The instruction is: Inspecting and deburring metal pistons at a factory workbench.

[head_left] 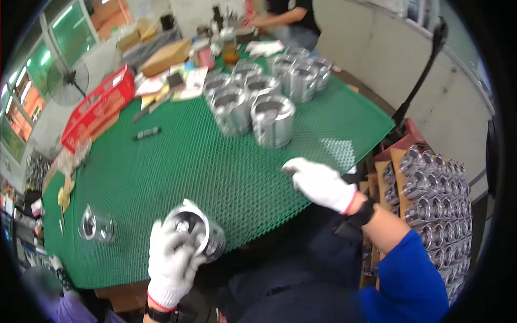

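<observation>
My left hand (175, 258), in a white knitted glove, grips a shiny hollow metal cylinder (216, 239) at the table's near edge. The cylinder is tilted, its opening facing up and left, and the fingers reach over its rim; part of it is hidden behind them. My right hand (322, 183), gloved too, hovers over the near right edge of the green table (161, 177) with fingers reaching forward and nothing seen in them. Beyond it stand several similar metal cylinders (273, 121) in a group. Another cylinder (98, 226) lies to the left of my left hand.
A black marker (146, 133) lies on the mat, near a red plastic basket (99, 107) and papers. Cardboard racks of stacked metal cylinders (433, 210) stand at the right. A person (293, 19) works across the table; another in purple (70, 307) is at lower left.
</observation>
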`<state>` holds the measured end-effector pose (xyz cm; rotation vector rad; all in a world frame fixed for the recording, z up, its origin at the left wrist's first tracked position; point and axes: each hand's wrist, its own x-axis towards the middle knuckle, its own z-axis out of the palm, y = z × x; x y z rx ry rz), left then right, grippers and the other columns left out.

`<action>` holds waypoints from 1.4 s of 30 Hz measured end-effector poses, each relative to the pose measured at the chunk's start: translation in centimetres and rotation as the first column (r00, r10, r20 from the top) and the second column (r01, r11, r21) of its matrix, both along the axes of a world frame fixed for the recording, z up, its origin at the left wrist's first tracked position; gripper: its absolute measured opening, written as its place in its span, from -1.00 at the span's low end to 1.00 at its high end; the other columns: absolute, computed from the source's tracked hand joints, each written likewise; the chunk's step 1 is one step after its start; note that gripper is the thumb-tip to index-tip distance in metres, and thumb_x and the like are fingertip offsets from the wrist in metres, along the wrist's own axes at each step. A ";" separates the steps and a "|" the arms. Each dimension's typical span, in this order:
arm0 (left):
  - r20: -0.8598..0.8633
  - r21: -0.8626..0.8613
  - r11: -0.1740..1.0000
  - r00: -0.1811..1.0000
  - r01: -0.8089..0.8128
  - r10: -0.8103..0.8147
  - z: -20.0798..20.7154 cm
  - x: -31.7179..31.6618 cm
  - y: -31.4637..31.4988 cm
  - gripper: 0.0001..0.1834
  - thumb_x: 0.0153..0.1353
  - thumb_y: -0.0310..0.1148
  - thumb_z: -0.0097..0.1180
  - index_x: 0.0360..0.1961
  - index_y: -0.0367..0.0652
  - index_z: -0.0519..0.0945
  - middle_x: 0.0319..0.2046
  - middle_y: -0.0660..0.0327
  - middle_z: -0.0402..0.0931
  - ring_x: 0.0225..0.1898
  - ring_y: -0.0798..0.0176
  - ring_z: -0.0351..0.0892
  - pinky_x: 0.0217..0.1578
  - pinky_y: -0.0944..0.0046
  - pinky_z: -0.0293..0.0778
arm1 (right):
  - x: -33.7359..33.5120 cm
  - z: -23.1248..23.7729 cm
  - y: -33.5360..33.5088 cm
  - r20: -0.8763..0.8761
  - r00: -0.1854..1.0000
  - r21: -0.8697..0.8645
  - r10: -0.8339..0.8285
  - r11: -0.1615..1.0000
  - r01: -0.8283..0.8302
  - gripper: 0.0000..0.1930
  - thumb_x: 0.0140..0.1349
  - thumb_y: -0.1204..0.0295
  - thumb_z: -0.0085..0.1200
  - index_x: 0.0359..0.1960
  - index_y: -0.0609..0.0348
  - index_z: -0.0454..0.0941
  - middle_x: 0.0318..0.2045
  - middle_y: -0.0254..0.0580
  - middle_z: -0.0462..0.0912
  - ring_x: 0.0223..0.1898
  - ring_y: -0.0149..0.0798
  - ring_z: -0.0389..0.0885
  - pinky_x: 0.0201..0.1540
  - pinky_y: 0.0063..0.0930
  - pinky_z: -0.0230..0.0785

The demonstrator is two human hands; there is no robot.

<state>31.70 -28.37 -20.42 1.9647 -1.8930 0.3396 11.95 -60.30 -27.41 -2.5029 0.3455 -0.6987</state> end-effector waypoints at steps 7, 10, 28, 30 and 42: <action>-0.266 -0.280 0.952 0.963 -0.122 0.045 -1.0 4.8 -7.9 -0.85 0.03 -0.51 0.26 -0.31 -0.19 0.62 -0.31 0.10 0.47 -0.33 0.16 0.48 -0.32 0.23 0.44 | 6.3 2.5 3.7 0.197 0.922 -0.016 0.333 0.941 -0.337 -0.62 0.32 0.48 0.01 0.17 0.04 0.55 -0.42 -0.21 0.61 -0.52 -0.26 0.62 -0.50 -0.39 0.49; -0.367 -0.224 0.958 0.926 -0.179 0.087 -1.0 5.1 -8.5 -0.87 0.01 -0.55 0.26 -0.37 -0.20 0.60 -0.40 0.15 0.44 -0.38 0.19 0.45 -0.37 0.24 0.39 | 7.2 2.6 4.3 -0.080 0.976 -0.349 0.202 0.911 -0.218 -0.58 0.17 0.45 0.11 0.10 -0.09 0.58 -0.58 -0.34 0.46 -0.57 -0.27 0.57 -0.54 -0.40 0.46; -0.072 -0.073 0.985 0.986 -0.155 0.149 -3.0 -4.2 -2.6 -0.59 -0.19 -0.30 0.45 -0.23 -0.13 0.69 -0.45 0.33 0.35 -0.47 0.21 0.42 -0.45 0.21 0.35 | 2.5 2.8 8.8 0.018 0.761 0.784 0.649 -0.482 0.392 -0.65 0.47 0.29 -0.16 0.21 0.04 0.43 -0.61 -0.50 0.36 -0.73 -0.61 0.27 -0.75 -0.72 0.22; -0.048 -0.080 0.984 0.987 -0.157 0.154 -2.9 -4.3 -2.6 -0.59 -0.19 -0.29 0.45 -0.23 -0.13 0.69 -0.43 0.32 0.35 -0.45 0.20 0.42 -0.43 0.19 0.37 | 2.3 2.1 10.1 0.227 0.890 0.475 0.396 -0.843 0.255 -0.78 0.52 0.29 -0.23 0.00 0.06 0.43 -0.65 -0.56 0.18 -0.79 -0.65 0.10 -0.85 -0.76 0.00; -0.136 -0.169 0.977 0.985 -0.127 0.104 -2.1 -3.4 -3.2 -0.57 0.05 -0.02 0.38 -0.27 -0.17 0.64 -0.48 0.17 0.43 -0.32 0.05 0.48 -0.27 0.08 0.40 | 0.8 4.0 6.5 -0.120 0.952 0.991 0.283 -0.028 0.133 -0.64 0.48 0.26 -0.19 0.18 0.18 0.36 -0.47 -0.33 0.56 -0.66 -0.53 0.45 -0.73 -0.69 0.26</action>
